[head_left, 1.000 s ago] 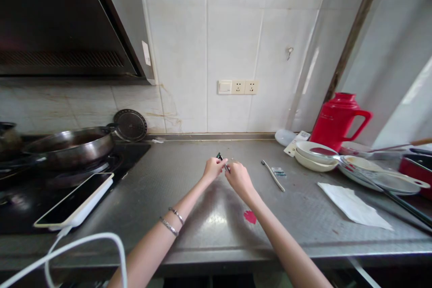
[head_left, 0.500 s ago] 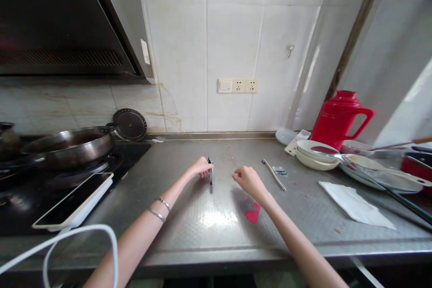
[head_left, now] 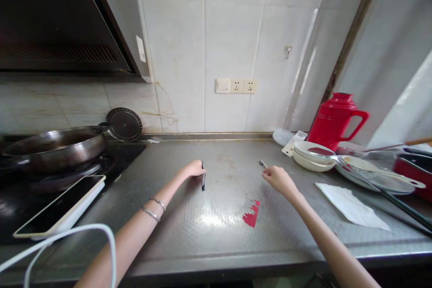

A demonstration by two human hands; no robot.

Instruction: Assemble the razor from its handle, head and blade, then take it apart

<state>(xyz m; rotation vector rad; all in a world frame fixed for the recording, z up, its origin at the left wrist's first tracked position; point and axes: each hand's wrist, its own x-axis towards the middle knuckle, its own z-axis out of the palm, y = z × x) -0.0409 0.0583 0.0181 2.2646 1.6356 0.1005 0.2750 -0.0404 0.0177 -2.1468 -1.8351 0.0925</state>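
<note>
My left hand point(head_left: 195, 169) is closed around a thin black-and-silver stick point(head_left: 203, 180), held above the steel counter left of centre. Pen-like in shape, its exact kind is unclear. My right hand point(head_left: 279, 180) has its fingers pinched at a slim pale stick with a dark tip point(head_left: 263, 163); only the tip end shows, the rest being hidden under the hand. Between the two hands, nearer the front edge, a ragged red patch point(head_left: 252, 215) marks the counter.
Left is a stove with a steel pan point(head_left: 57, 148) and a phone on a white block point(head_left: 62, 209) trailing a white cable point(head_left: 101, 227). Right are a red thermos point(head_left: 332, 119), stacked bowls point(head_left: 312, 157), plates with utensils and a white paper towel point(head_left: 351, 207).
My right hand has moved right, from the middle of the counter onto the pale stick, and now covers the small clear packet beside it. My left hand has shifted slightly, still holding its stick.
</note>
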